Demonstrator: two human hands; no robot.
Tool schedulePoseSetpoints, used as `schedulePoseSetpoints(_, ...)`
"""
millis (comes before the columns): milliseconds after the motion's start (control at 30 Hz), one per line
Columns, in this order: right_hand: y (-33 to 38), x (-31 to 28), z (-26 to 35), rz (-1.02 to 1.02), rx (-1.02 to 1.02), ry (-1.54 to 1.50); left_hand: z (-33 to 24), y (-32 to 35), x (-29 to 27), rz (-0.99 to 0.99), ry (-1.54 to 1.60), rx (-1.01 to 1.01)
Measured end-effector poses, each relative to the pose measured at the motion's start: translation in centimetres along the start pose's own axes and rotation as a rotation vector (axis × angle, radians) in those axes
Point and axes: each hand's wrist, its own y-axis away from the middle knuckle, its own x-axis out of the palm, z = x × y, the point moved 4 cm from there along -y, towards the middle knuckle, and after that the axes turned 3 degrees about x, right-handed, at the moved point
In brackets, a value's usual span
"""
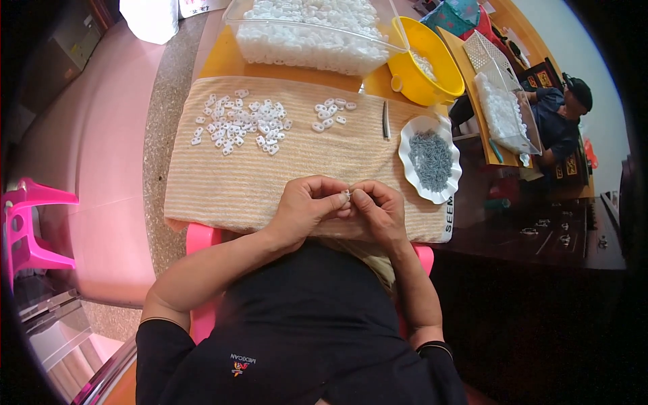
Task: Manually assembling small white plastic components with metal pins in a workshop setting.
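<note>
My left hand (309, 208) and my right hand (382, 210) meet fingertip to fingertip above the near part of a striped towel (229, 182). Both are closed in a pinch on a small white plastic piece (347, 194), mostly hidden by the fingers. Beyond my left hand lies a loose pile of small white plastic pieces with holes (243, 125). A smaller group of white oval pieces (327, 116) rests right of the pile. Near my right hand stands a white wavy-rimmed dish (442, 198) full of small grey metal parts (430, 160), too fine to name.
A see-through bin (314, 50) heaped with white pieces stands at the back, beside a yellow basin (435, 88). A thin dark tool (386, 120) lies left of the dish. At far right, another person (560, 115) sits by a box of white pieces (503, 115). A pink stool (34, 229) stands left.
</note>
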Motion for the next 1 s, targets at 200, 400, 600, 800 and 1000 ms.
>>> schedulePoseSetpoints(200,-0.13,-0.15,-0.23,-0.004,-0.015,0.007,-0.17,0.03,-0.02,-0.01,0.04,-0.032)
schedulePoseSetpoints(400,-0.1,-0.07,-0.26,-0.005,0.017,-0.022,-0.23,0.08,0.01,-0.004,0.1,-0.052)
schedulePoseSetpoints(600,-0.04,0.06,-0.22,0.028,0.02,-0.073,-0.24,0.11,-0.11,-0.026,0.091,-0.061)
schedulePoseSetpoints(800,-0.09,0.18,-0.26,0.039,0.016,-0.064,-0.05,0.07,-0.21,-0.027,0.086,-0.072)
schedulePoseSetpoints(1000,-0.09,0.26,-0.16,0.017,0.016,-0.049,-0.19,0.1,-0.06,-0.027,0.101,-0.076)
